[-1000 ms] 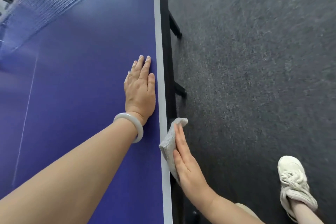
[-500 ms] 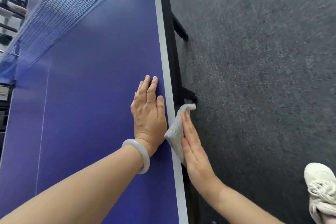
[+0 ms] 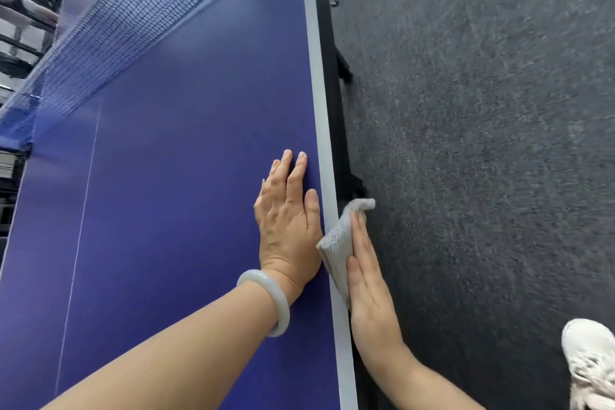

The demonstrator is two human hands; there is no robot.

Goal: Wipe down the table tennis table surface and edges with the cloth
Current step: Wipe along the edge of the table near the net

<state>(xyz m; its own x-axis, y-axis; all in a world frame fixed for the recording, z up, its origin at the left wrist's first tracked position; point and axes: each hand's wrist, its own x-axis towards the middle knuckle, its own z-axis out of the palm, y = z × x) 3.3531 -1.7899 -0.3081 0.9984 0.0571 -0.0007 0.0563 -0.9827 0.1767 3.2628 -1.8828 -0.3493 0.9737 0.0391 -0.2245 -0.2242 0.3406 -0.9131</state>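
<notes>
Cloth pinned against right edge of the surface by your right grip, fingers straight, not clenched; left grip lies released, flat on top. Risk: ease pressure and it drops to the floor.

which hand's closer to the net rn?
Left. The left hand lies flat on the blue tabletop, fingers pointing toward the net; the right hand is farther back at the side edge, pressing the cloth against it.

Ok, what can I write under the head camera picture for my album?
Left hand flat on the blue table while the right hand presses a grey cloth against its side edge.
</notes>
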